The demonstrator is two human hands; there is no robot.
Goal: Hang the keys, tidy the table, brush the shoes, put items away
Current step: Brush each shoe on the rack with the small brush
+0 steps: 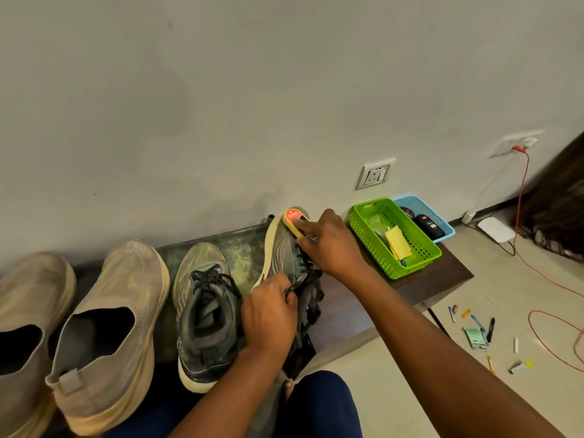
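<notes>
Low bench (pixel 442 273) with shoes (pixel 205 314), green basket (pixel 373 238).

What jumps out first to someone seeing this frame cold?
The two hands at centre: the right hand presses a yellow shoe brush onto the toe of a grey laced shoe, tilted on its side, while the left hand grips it near the laces. Next, the bright green basket on the right end of the bench, against the wall.

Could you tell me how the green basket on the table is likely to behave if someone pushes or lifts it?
The green basket looks like thin perforated plastic holding only paper and small items, so probably light and slightly flexible. It sits near the table corner, so a push might slide it off.
</notes>
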